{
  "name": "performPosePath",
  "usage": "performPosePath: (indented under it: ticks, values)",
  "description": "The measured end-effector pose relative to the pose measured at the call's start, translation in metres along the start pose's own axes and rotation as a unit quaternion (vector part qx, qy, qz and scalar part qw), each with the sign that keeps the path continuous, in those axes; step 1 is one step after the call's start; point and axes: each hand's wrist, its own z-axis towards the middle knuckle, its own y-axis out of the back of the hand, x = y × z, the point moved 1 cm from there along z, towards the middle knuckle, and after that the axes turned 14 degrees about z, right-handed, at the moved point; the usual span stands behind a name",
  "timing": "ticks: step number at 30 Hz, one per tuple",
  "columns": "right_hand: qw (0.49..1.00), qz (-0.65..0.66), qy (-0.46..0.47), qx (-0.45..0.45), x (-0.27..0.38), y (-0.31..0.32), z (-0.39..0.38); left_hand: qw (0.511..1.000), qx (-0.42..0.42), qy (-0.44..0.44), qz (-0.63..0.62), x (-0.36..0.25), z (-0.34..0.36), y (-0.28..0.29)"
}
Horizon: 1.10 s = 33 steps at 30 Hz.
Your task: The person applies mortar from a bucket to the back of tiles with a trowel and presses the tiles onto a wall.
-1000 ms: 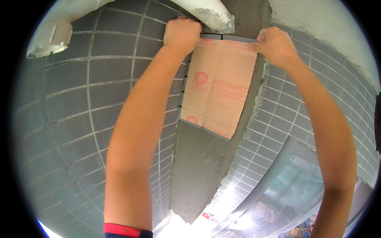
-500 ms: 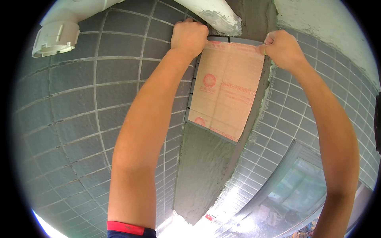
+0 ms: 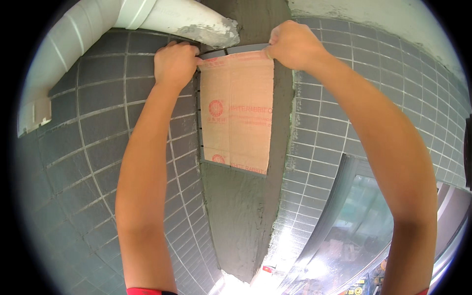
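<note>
A sheet of dark grey tiles [image 3: 246, 48] faced with brown printed paper [image 3: 241, 132] lies against a strip of wet grey mortar [image 3: 231, 211] between two tiled walls. At its upper left corner my left hand [image 3: 177, 64] is closed, thumb on the paper's edge and fingers next to the left wall. My right hand [image 3: 296, 45] pinches the upper right corner, fingers curled. Grey tile edges show along the top, left side and bottom of the paper. Whether the sheet's back fully touches the mortar is hidden.
A white pipe [image 3: 83, 32] with a mortar-smeared end [image 3: 221, 33] juts out just above my left hand. Grey tiled walls stand on the left [image 3: 105, 103] and right [image 3: 334, 108]. A framed window [image 3: 354, 211] is at the lower right, beside my right forearm.
The view has shifted, so the sheet, hands and pipe appear farther left. The sheet looks straighter in the picture. Both hands stay at its top corners.
</note>
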Motion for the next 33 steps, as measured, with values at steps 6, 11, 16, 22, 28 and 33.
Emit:
performPosePath:
  ticks: [6,11,16,22,28,33]
  values:
    - [0.997,0.063,0.029,0.031,0.008,0.008,-0.011,0.997,0.01,-0.011,-0.077,0.014,-0.001,0.016]
    - [0.991,0.123,0.046,0.014,0.012,0.03,-0.041,0.981,-0.014,0.003,-0.192,0.023,-0.014,0.053]
    - [0.981,0.176,0.064,0.042,-0.034,0.049,-0.066,0.932,0.062,0.046,-0.354,-0.004,-0.034,0.108]
    - [0.911,0.378,-0.083,0.143,-0.128,0.043,-0.098,0.852,0.293,0.047,-0.432,-0.058,-0.018,0.166]
    - [0.798,0.544,-0.226,0.126,-0.172,0.017,-0.104,0.832,0.344,0.061,-0.43,-0.105,0.006,0.179]
    - [0.732,0.651,-0.2,0.028,-0.199,-0.019,-0.066,0.881,0.3,0.083,-0.356,-0.134,0.039,0.16]
